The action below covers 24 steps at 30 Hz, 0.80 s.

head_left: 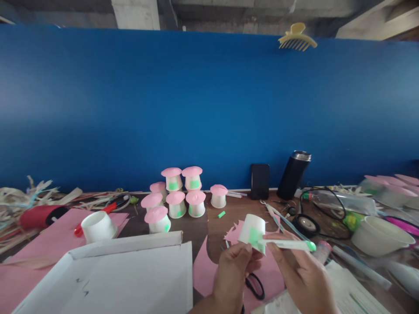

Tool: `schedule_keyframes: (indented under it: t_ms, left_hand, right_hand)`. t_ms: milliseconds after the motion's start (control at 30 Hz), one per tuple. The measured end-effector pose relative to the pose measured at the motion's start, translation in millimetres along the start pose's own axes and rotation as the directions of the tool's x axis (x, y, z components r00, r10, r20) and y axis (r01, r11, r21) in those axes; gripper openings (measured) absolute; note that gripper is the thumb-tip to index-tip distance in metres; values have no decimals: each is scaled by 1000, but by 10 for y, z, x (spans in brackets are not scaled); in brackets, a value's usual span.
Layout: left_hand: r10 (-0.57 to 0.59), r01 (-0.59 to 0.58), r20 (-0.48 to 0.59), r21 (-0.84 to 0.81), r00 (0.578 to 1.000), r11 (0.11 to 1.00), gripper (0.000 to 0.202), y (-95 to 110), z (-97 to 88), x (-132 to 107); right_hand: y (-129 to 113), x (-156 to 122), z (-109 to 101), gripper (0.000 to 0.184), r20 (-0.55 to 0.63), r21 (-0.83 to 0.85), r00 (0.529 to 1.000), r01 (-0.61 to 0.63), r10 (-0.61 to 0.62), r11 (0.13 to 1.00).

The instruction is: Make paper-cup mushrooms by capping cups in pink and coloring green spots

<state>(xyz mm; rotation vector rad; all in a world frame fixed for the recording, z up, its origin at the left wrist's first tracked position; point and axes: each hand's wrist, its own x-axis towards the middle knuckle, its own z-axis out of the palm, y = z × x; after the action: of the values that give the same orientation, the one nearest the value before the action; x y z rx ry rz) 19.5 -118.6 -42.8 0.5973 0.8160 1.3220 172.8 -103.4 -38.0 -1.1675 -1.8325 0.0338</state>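
My left hand (pixel 236 268) grips a small white paper cup (pixel 248 227), tilted, with a green patch coloured on its side. In my right hand (pixel 303 270) is a white marker with a green end (pixel 288 244), its tip against the green patch. The marker's green cap (pixel 221 214) lies on the table beyond the cup. Several upturned white cups topped with pink paper discs (pixel 176 198) stand in a stacked group to the left, many with green patches. One more pink-topped cup (pixel 218 196) stands apart. Cut pink paper (pixel 204 270) lies beneath my hands.
At front left lies a white box lid (pixel 137 279); behind it an upturned plain cup (pixel 98 226) rests by red-handled scissors (pixel 78 230). A black phone (pixel 260 181) and a black flask (pixel 293 176) lean at the blue partition (pixel 183 100). Tape, cords and a white bowl (pixel 381 235) crowd the right.
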Motion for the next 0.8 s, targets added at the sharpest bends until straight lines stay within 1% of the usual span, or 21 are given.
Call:
schedule_keyframes:
  t_ms: [167, 367, 500, 600, 733, 800]
  left_hand:
    - [4, -3, 4, -22, 1000, 1000, 35, -26, -6, 11]
    - [-7, 8, 17, -45, 1000, 999, 31, -14, 1, 5]
    - [-3, 3, 4, -63, 1000, 998, 32, 11, 17, -1]
    - [-6, 7, 3, -83, 1000, 997, 33, 16, 22, -1]
    - [-11, 12, 13, -100, 1000, 995, 33, 16, 19, 0]
    - [-13, 14, 17, -98, 1000, 995, 33, 17, 18, -3]
  right_hand:
    - [-9, 5, -2, 23, 3, -31, 1000, -2, 2, 1000]
    - [-60, 11, -14, 22, 27, -2, 999, -22, 22, 1000]
    - [-35, 10, -5, 22, -9, -36, 1000, -26, 25, 999]
    - [-18, 13, 1, 25, 4, -38, 1000, -30, 30, 999]
    - [-46, 19, 5, 21, 24, -16, 997, -70, 70, 997]
    - [-50, 22, 8, 20, 18, -3, 997, -69, 69, 998]
